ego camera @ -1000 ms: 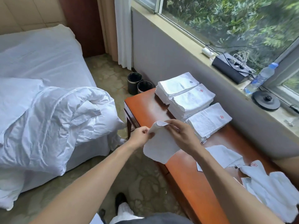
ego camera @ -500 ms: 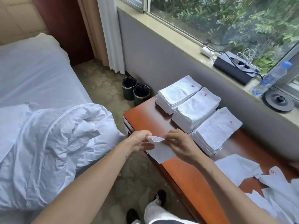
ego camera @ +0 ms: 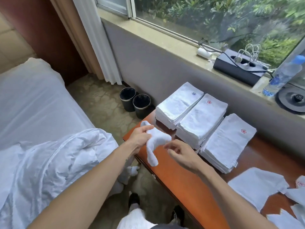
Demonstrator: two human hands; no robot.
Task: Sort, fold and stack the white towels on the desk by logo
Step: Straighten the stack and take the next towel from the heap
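White towel (ego camera: 155,142) above desk (ego camera: 175,180) edge

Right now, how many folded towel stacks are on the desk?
3, in a row by the wall: far stack, blue logo; middle stack, red logo; near stack, red logo.

Counter (ego camera: 181,187) layout: left stack (ego camera: 179,104), middle stack (ego camera: 201,119) and right stack (ego camera: 226,142) sat touching in a row along the back edge, starting at the left end. Loose towels (ego camera: 255,184) lay at the right end. Bins (ego camera: 127,99) stood on the floor (ego camera: 102,103) just off the left end. Bed (ego camera: 33,113) was left of that. Box (ego camera: 237,70) and bottle (ego camera: 283,75) sat on the windowsill (ego camera: 165,40) behind. Held towel (ego camera: 155,142) hung over the front-left corner from the left hand (ego camera: 140,138), with the right hand (ego camera: 179,152) just beside it.
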